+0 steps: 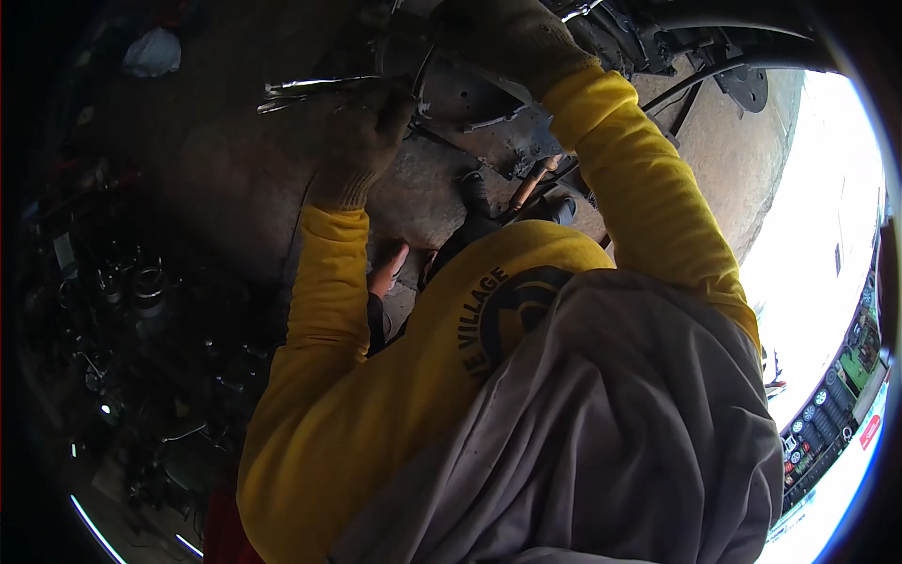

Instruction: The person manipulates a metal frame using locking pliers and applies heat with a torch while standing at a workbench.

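My left hand (pixel 362 141), in a dark knit work glove, is raised at the upper middle. Its fingers look closed around slim, shiny metal rods (pixel 319 85) that stick out to the left; they resemble spanners, but the dark hides their exact kind. Farther right, my gloved right hand (pixel 507 38) reaches up to dark metal machinery (pixel 470 89) at the top edge. Its fingers are lost in shadow, so what it touches or holds is hidden. Both arms wear yellow sleeves.
Black frame parts and hoses (pixel 723 66) extend across the upper right. A copper-brown cylindrical piece (pixel 534 183) shows below the machinery. Dark, cluttered metal parts (pixel 146 291) lie at left. A pale crumpled bag (pixel 152 53) rests at upper left. Grey cloth (pixel 611 414) drapes over my body.
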A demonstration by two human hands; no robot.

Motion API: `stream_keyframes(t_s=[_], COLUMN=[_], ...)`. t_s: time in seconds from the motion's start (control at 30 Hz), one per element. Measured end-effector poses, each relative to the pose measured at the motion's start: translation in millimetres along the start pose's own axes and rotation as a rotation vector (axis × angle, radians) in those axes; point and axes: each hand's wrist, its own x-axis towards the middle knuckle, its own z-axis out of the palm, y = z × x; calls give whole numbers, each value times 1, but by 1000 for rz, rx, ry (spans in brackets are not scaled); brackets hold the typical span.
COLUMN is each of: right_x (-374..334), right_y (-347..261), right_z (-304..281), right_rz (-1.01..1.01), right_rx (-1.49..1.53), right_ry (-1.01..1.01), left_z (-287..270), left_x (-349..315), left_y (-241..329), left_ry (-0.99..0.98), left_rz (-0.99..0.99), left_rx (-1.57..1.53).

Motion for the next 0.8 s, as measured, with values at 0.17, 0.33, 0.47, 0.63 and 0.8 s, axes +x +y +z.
stream_keyframes(t_s=[0.17, 0.33, 0.47, 0.63, 0.8], right_x=[4, -2, -3, -2, 0], right_y=[8, -1, 6, 4, 9], right_z=[15, 6, 13, 7, 16], right_rz=[68, 219, 88, 67, -15], right_rx=[-3, 211, 136, 88, -55], right_ry=[1, 29, 78, 14, 53], left_z=[10, 12, 4, 5, 5], left_x=[15, 19, 19, 19, 19], left_y=[15, 16, 23, 21, 22], left_ry=[19, -102, -223, -305, -257], left_rz=[54, 185, 209, 209, 233], left_rx=[336, 713, 730, 803, 820])
